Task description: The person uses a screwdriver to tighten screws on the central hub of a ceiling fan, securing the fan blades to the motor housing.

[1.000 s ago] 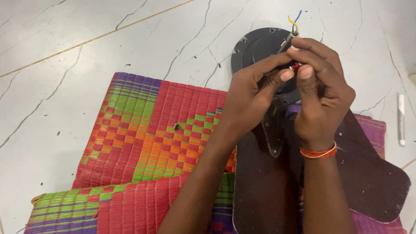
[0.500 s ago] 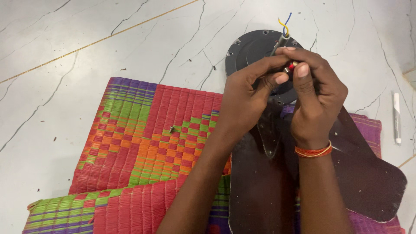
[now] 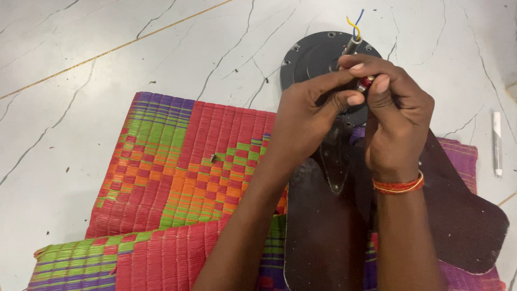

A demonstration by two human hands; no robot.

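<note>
fan motor (image 3: pixel 312 59) behind blades (image 3: pixel 323 231) | blades on mat (image 3: pixel 161 178) | screw (image 3: pixel 214 158) on mat | pen (image 3: pixel 497 143) right

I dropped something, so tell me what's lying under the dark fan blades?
The dark fan blades lie on a red, green and purple woven mat, which lies on the white floor. Anything directly beneath them is covered.

White marble floor (image 3: pixel 107 81), dark veins, thin brass inlay line; woven multicolour mat (image 3: pixel 177 172) spread on it.

Checked red-green-orange-purple mat (image 3: pixel 177 178), black fan motor (image 3: pixel 309 56), yellow-blue wires (image 3: pixel 355 20)
</note>
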